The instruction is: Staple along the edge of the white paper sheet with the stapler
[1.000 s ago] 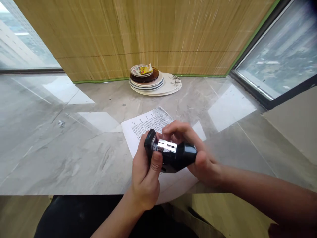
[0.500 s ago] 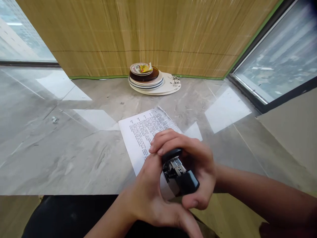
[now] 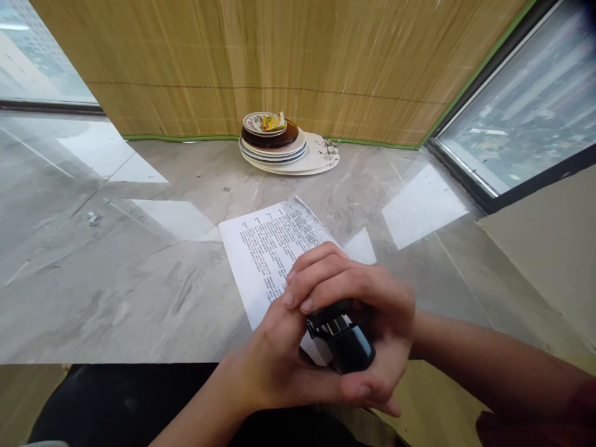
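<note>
A small black stapler [image 3: 343,338] with a metal inside sits between both my hands, just above the near edge of the grey marble counter [image 3: 139,292]. My right hand [image 3: 367,310] wraps over its top, fingers curled and pressed down. My left hand [image 3: 284,366] cups it from below and the left, thumb against the right hand's fingers. A printed sheet of paper [image 3: 272,248] lies on the counter right behind and partly under my hands.
A stack of plates [image 3: 288,149] with a brown dish and a yellow wrapper on top stands at the back against a bamboo screen [image 3: 279,62]. Windows flank the screen on both sides. A small scrap [image 3: 93,218] lies at the left.
The stapler was held open and lengthwise a second ago. It has turned end-on and its jaws have closed, with my right hand pressed over the top and my left hand moved underneath.
</note>
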